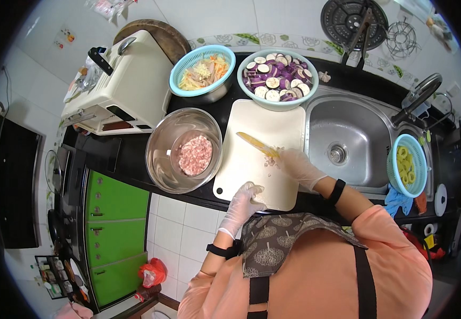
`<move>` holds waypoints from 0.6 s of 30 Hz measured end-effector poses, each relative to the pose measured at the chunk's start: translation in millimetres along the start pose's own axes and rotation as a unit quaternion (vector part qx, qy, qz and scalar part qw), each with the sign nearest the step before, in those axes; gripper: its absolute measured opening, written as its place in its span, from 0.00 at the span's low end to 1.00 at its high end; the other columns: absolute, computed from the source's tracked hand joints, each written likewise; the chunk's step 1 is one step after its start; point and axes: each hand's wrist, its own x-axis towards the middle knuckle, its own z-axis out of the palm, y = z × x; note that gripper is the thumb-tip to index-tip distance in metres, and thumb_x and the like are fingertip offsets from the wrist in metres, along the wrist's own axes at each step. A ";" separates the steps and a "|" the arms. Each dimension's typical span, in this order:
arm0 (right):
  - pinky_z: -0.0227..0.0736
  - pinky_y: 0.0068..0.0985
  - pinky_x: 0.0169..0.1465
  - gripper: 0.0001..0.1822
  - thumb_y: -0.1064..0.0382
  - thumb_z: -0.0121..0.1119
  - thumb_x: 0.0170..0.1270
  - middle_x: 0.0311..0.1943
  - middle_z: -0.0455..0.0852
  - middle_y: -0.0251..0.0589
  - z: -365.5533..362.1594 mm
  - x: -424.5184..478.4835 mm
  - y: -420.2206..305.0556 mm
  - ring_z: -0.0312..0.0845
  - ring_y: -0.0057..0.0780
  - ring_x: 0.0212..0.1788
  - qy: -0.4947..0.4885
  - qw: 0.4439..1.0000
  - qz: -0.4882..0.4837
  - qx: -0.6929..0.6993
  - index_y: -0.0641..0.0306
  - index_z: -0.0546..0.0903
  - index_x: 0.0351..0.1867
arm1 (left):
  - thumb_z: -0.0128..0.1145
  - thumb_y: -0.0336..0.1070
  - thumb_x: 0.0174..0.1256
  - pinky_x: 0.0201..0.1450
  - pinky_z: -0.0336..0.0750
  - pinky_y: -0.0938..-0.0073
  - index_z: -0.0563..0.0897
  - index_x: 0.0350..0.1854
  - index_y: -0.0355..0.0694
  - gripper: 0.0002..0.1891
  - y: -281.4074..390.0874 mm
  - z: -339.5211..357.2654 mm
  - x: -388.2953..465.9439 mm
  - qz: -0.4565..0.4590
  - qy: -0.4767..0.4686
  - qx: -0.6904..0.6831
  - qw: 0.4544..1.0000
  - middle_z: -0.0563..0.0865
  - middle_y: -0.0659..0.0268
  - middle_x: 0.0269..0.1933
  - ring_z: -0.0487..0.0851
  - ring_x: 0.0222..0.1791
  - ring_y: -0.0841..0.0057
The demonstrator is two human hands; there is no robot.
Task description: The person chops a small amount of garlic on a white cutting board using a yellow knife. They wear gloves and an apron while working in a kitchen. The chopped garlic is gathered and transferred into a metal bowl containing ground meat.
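Note:
My right hand [298, 167], in a clear disposable glove, grips a kitchen knife with a yellow blade [254, 142]. The blade points to the far left, low over a cream cutting board [262, 119]. Small pale chopped pieces [271, 160] lie on the board beside the knife and my fingers; some are hidden under the hand. My left hand [244, 205], gloved too, is at the board's near edge, thumb and fingers apart, with nothing visible between them. Left of the board, a large steel bowl [158, 159] contains a smaller bowl of minced meat [195, 155].
Behind the board stand a bowl of cut eggplant [278, 77] and a blue colander [178, 85] of shredded vegetables. A garlic bulb [325, 77] lies behind the steel sink [350, 123]. Right of it sits a blue basket [393, 159] of green rings. A white countertop appliance [138, 75] occupies the left.

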 end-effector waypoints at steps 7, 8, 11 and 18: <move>0.74 0.37 0.34 0.15 0.56 0.48 0.64 0.29 0.82 0.51 -6.3 -7.0 -7.1 0.80 0.45 0.31 -0.023 0.999 -0.033 -0.019 0.65 0.77 0.44 | 0.70 0.27 0.35 0.42 0.75 0.70 0.80 0.41 0.33 0.24 4.1 -3.2 1.5 -0.015 -0.007 -0.025 1.000 0.77 0.57 0.37 0.78 0.38 0.62; 0.74 0.36 0.36 0.16 0.56 0.47 0.64 0.31 0.82 0.52 -7.9 -8.4 -9.1 0.80 0.45 0.33 -0.045 0.999 -0.023 -0.014 0.65 0.77 0.45 | 0.70 0.27 0.35 0.42 0.75 0.70 0.80 0.41 0.33 0.23 4.8 -3.4 0.8 -0.015 -0.008 -0.016 1.000 0.77 0.56 0.37 0.78 0.38 0.62; 0.74 0.36 0.40 0.18 0.55 0.46 0.65 0.38 0.81 0.53 -9.8 -12.4 -9.5 0.79 0.45 0.37 -0.031 0.999 -0.023 0.025 0.65 0.75 0.49 | 0.70 0.27 0.36 0.40 0.75 0.72 0.80 0.41 0.34 0.23 3.8 -3.2 -1.5 0.001 0.001 0.003 1.000 0.76 0.58 0.36 0.77 0.36 0.65; 0.73 0.37 0.42 0.19 0.55 0.45 0.65 0.38 0.81 0.52 -19.5 -14.4 -7.6 0.79 0.46 0.39 -0.018 0.998 -0.036 0.057 0.65 0.75 0.50 | 0.70 0.26 0.35 0.38 0.74 0.74 0.80 0.43 0.38 0.25 -2.2 0.0 -1.1 0.016 0.009 -0.001 1.000 0.75 0.61 0.35 0.76 0.33 0.69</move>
